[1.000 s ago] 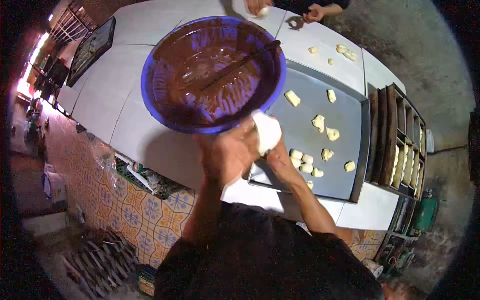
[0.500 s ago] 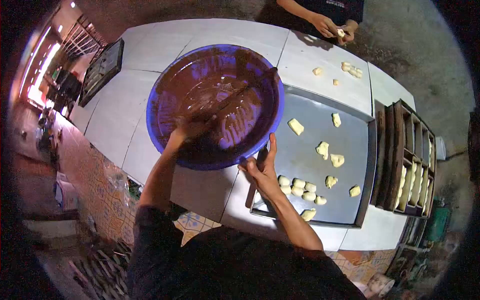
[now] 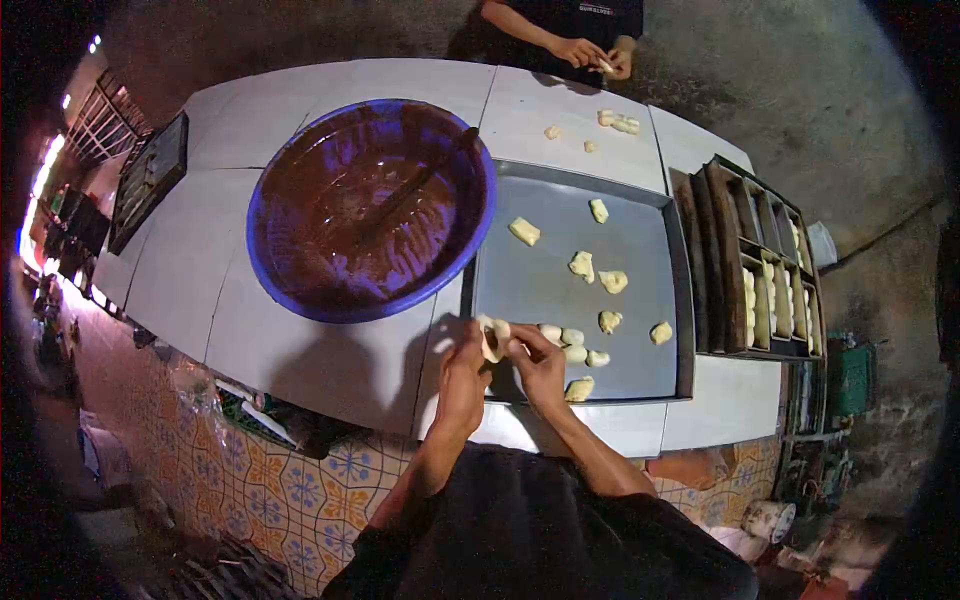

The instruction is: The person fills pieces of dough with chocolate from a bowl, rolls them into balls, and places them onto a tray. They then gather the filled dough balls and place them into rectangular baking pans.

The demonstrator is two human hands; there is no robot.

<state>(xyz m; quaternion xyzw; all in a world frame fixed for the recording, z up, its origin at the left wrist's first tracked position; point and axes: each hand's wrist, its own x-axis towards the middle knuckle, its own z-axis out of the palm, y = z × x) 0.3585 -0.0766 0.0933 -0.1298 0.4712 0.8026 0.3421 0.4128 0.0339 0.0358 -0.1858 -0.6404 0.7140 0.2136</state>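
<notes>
Between my two hands, at the near left corner of the metal tray [image 3: 640, 250], is a dough piece [image 3: 493, 340] with a dark brown patch on it. My left hand [image 3: 462, 375] holds it from the left, fingers closed around it. My right hand [image 3: 540, 370] pinches its right side. Just right of my hands, several smooth dough rolls [image 3: 573, 345] lie together in the tray, partly hidden by my fingers. Looser dough lumps [image 3: 583, 266] are spread over the tray. The large blue basin [image 3: 262, 270], smeared with brown paste [image 3: 350, 200], has a dark stick resting in it.
Across the table [image 3: 250, 130], another person's hands [image 3: 595, 58] work a small dough piece, with more dough [image 3: 618, 121] before them. Stacked wooden-sided moulds with dough [image 3: 760, 270] stand at the right, and a dark tray [image 3: 150, 180] at the far left.
My left hand has come out of the basin to the tray corner, and my right hand has left the rim. Both now hold dough. The view has shifted, so the table appears further left.
</notes>
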